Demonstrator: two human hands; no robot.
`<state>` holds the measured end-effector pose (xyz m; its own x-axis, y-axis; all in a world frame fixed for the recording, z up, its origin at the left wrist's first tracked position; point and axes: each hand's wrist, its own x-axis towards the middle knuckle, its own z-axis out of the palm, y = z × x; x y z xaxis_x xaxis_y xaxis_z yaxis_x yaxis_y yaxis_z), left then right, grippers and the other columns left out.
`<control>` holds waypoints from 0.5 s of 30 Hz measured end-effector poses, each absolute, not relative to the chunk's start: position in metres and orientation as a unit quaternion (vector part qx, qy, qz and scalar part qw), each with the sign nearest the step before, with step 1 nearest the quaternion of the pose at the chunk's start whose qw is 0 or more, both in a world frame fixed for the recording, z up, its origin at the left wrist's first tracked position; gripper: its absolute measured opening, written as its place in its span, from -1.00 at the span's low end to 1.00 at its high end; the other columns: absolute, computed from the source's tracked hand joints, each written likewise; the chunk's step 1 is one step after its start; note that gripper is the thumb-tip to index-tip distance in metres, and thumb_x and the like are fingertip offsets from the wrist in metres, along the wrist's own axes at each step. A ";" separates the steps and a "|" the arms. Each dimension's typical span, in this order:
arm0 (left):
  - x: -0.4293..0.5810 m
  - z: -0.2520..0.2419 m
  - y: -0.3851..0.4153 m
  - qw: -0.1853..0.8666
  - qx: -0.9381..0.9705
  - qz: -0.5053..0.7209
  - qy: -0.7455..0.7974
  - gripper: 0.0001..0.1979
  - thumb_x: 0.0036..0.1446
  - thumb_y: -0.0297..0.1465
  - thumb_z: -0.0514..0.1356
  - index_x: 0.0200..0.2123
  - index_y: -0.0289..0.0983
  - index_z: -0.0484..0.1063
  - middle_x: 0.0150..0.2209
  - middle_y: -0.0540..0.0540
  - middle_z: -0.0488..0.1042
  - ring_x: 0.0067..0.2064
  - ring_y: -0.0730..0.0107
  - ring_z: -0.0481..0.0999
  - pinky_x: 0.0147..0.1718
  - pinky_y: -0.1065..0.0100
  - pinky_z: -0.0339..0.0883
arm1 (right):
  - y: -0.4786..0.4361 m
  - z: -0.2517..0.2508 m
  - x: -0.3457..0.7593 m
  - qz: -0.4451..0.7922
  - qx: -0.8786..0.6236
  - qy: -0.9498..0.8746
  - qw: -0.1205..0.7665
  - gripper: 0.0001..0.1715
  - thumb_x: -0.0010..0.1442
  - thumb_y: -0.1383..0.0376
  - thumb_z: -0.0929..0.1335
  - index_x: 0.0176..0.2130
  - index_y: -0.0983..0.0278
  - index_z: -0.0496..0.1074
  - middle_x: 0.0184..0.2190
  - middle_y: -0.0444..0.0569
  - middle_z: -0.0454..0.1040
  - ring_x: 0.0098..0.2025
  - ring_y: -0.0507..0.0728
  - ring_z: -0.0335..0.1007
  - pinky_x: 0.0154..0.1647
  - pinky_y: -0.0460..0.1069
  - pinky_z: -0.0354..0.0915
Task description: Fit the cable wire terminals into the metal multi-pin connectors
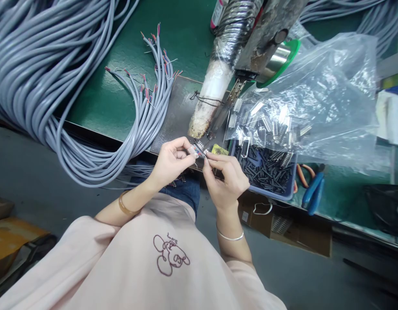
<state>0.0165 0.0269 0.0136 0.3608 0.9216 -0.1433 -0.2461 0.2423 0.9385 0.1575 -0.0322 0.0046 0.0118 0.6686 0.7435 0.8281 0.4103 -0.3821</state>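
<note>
A small metal multi-pin connector (pixel 200 147) is between my fingertips at the table's front edge, with bits of coloured wire at its near side. My right hand (pixel 226 177) pinches its right end between thumb and fingers. On the other side, my left hand (pixel 173 162) has thumb and forefinger pressed together against the connector's near side. A thin pale strand shows just under those fingertips, but what they grip is too small to tell. Right above the connector are the tip of a soldering iron (pixel 213 132) in a stand and a wrapped white tube (pixel 212 86).
Grey cables (pixel 128 142) with stripped coloured ends lie to the left on the green table (pixel 98 92). At right are a clear bag (pixel 334 94) of connectors, a blue bin (pixel 292 181) of short black tubes and blue-handled pliers (pixel 313 193). A yellow sponge (pixel 219 150) lies near my right hand.
</note>
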 end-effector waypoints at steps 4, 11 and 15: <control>0.017 0.018 0.027 0.685 0.449 0.432 0.378 -0.78 -0.09 -0.46 0.35 -0.51 -0.31 0.32 -0.50 0.08 0.41 -0.63 0.75 0.22 -0.69 0.62 0.06 | -0.030 0.008 0.156 -0.090 -0.538 -0.693 0.471 -0.79 0.19 0.50 0.46 -0.28 0.21 0.43 -0.29 -0.07 0.65 -0.26 0.03 0.63 -0.19 -0.10 0.55; 0.015 0.019 0.028 0.692 0.453 0.423 0.371 -0.82 -0.10 -0.50 0.33 -0.52 -0.31 0.33 -0.52 0.10 0.39 -0.64 0.75 0.22 -0.68 0.60 0.07 | -0.034 0.011 0.155 -0.117 -0.539 -0.705 0.446 -0.79 0.20 0.48 0.46 -0.30 0.21 0.40 -0.29 -0.04 0.66 -0.29 0.02 0.63 -0.25 -0.13 0.53; 0.013 0.016 0.026 0.709 0.445 0.387 0.386 -0.81 -0.11 -0.50 0.35 -0.52 -0.32 0.34 -0.55 0.10 0.38 -0.66 0.74 0.21 -0.69 0.59 0.04 | -0.039 0.009 0.156 -0.101 -0.538 -0.718 0.429 -0.79 0.23 0.47 0.44 -0.30 0.20 0.37 -0.30 -0.04 0.66 -0.30 0.03 0.63 -0.28 -0.13 0.51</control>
